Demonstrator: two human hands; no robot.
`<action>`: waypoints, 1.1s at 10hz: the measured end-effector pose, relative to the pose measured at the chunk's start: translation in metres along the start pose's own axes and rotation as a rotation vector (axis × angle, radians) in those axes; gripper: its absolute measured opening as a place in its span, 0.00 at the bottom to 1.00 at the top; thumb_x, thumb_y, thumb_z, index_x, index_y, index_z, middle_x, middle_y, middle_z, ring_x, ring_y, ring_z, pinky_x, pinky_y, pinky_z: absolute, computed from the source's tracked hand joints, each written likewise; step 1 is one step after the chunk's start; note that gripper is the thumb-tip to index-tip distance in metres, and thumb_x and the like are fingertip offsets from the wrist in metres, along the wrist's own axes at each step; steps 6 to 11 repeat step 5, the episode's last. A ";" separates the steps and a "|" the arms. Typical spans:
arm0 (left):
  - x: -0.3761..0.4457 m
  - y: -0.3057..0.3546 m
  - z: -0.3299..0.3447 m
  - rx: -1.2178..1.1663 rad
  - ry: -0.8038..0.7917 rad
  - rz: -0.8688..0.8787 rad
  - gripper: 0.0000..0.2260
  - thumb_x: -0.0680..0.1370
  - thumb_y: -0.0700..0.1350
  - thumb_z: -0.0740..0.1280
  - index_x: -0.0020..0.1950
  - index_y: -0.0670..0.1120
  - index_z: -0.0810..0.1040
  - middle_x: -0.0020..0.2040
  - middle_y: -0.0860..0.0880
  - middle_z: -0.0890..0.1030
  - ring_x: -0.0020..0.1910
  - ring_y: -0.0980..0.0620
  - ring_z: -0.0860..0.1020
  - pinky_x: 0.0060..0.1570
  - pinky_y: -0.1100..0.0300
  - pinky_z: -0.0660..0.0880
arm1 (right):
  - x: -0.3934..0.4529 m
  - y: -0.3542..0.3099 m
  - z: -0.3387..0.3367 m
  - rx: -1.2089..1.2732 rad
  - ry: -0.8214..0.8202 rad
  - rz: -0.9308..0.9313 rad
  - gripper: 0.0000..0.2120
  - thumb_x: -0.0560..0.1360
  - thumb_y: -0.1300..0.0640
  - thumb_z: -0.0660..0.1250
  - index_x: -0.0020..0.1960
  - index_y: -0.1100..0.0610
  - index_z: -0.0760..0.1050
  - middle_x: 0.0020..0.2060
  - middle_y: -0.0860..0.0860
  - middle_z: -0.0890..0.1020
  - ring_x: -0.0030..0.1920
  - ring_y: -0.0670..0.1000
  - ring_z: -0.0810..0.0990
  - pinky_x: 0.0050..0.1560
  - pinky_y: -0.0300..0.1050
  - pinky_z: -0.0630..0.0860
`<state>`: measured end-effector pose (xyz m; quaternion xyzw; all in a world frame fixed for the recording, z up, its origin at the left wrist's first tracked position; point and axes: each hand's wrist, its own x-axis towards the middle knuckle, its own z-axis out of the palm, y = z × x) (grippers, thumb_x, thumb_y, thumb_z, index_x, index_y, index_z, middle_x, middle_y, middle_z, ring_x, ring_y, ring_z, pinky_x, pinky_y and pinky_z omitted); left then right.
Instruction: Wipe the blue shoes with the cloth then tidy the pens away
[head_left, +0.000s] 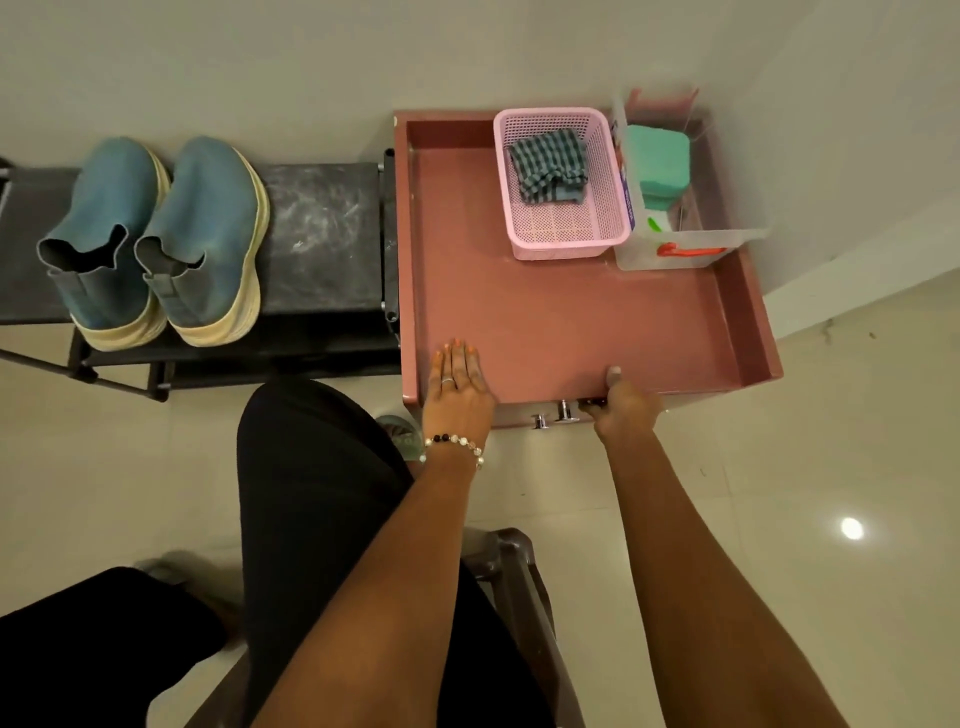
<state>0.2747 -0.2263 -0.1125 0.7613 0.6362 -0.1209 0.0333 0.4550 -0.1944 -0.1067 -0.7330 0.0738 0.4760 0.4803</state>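
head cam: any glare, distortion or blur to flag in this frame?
Head view: one bright lamp reflection on the glossy floor at right; wide-angle bending shows along the shoe rack and the drawer edges; soft, even indoor light with faint shadows; blue shoes, cloth and both hands (left hand, right hand) reasonably sharp.

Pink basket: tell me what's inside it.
The pink basket holds one crumpled checked cloth, lying toward its far end; the near part of its perforated floor is bare. Anything beneath the cloth is covered and cannot be seen.
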 end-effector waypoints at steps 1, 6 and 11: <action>0.002 0.001 -0.007 -0.033 -0.069 -0.015 0.24 0.81 0.35 0.56 0.74 0.30 0.51 0.74 0.31 0.56 0.74 0.37 0.58 0.74 0.45 0.50 | 0.001 -0.002 -0.003 -0.088 0.025 -0.007 0.21 0.74 0.60 0.70 0.65 0.63 0.69 0.55 0.58 0.75 0.51 0.60 0.77 0.49 0.63 0.79; 0.053 -0.138 -0.147 -0.717 -0.365 0.212 0.20 0.78 0.44 0.67 0.69 0.42 0.72 0.63 0.47 0.78 0.63 0.49 0.74 0.61 0.62 0.68 | -0.121 -0.067 0.116 -0.798 -0.206 -0.576 0.16 0.76 0.54 0.65 0.36 0.65 0.78 0.25 0.56 0.80 0.22 0.53 0.78 0.29 0.46 0.78; 0.053 -0.138 -0.147 -0.717 -0.365 0.212 0.20 0.78 0.44 0.67 0.69 0.42 0.72 0.63 0.47 0.78 0.63 0.49 0.74 0.61 0.62 0.68 | -0.121 -0.067 0.116 -0.798 -0.206 -0.576 0.16 0.76 0.54 0.65 0.36 0.65 0.78 0.25 0.56 0.80 0.22 0.53 0.78 0.29 0.46 0.78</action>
